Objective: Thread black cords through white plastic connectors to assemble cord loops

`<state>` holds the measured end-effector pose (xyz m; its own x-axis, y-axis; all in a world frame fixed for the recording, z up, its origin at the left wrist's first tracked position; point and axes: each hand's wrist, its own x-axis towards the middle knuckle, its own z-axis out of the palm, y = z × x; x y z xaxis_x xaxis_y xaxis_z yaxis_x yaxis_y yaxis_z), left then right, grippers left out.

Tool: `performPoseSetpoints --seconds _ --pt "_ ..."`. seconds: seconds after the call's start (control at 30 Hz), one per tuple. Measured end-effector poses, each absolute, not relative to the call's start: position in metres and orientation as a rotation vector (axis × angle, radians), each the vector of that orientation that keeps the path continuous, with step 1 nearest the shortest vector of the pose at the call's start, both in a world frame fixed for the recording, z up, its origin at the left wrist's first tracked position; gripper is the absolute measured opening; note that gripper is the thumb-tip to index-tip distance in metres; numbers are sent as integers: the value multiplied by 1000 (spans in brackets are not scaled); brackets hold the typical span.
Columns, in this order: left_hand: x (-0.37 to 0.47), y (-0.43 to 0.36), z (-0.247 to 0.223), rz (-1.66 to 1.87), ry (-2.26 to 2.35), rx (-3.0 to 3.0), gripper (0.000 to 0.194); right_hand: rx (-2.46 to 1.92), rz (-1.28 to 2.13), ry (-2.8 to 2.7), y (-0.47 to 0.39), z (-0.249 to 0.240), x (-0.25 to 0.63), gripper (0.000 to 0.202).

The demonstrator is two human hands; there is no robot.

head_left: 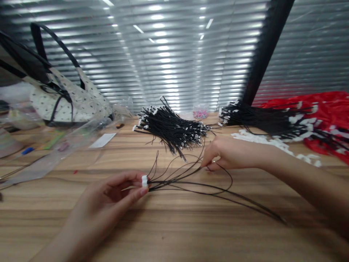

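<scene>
Between the thumb and fingers of my left hand (111, 200) is a small white connector (144, 181), held just above the table. Several thin black wires (174, 181) fan out from its right side. My right hand (218, 154) pinches some of these wires a little way from the connector, with the fingertips closed. Other wires from the same connector run free, curving toward the lower right, and one forms a loop near the right hand. Behind the hands lies a pile of black wires (171, 127) with white connectors at the left and shiny tips at the right.
A second bundle of black wires (256, 118) lies at the back right, beside white connectors (261, 138) and red cloth or bags (327, 103). A small clear tub (200, 112) stands at the back. A dotted bag (68, 102), plastic sheeting (49, 165) and a white paper (105, 140) occupy the left.
</scene>
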<state>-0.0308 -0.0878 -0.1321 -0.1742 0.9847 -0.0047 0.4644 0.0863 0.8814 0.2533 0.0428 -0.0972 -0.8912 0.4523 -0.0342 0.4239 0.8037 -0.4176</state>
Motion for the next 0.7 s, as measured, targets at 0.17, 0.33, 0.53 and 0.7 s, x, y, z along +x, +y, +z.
performPoseSetpoints --seconds 0.17,0.33,0.53,0.7 --pt "-28 -86 -130 1020 1709 1453 20 -607 891 -2865 33 -99 249 17" --pt "-27 -86 -130 1050 1710 1471 20 -512 915 -2826 30 -92 249 14" --pt "-25 -92 -132 1049 1661 1443 18 -428 1007 -2429 13 -95 236 16" --pt "-15 -102 -135 1050 1543 1380 18 -675 897 -2190 -15 -110 216 13"
